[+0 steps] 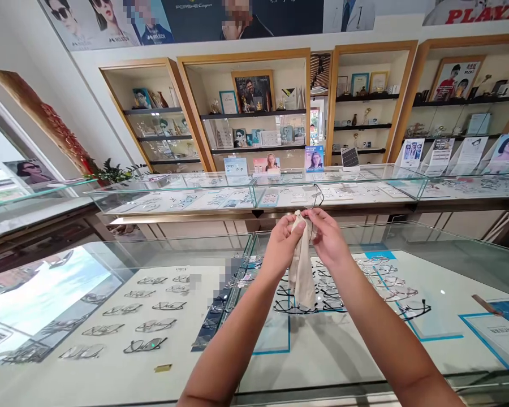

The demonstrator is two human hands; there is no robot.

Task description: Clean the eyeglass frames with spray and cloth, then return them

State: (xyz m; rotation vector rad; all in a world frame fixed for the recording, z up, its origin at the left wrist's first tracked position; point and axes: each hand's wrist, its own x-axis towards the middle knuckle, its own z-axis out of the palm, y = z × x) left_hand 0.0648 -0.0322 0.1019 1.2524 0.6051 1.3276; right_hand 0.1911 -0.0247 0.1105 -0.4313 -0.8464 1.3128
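Note:
Both my hands are raised close together over the glass display case. My left hand (285, 244) pinches a beige cloth (304, 282) near its top, and the cloth hangs down below the fingers. A pair of eyeglasses (321, 196) with thin dark temples sticks up above the hands; its lenses are mostly hidden by the fingers and cloth. My right hand (328, 236) has its fingers closed on the eyeglasses, touching the cloth's top edge.
Below my hands, a glass display case (335, 362) holds rows of eyeglass frames (155, 325). A second glass counter (195, 195) runs across behind it, with small advertising cards (314, 159) on top. Wooden-framed shelves (244, 56) line the back wall. A plant (116, 171) stands at the left.

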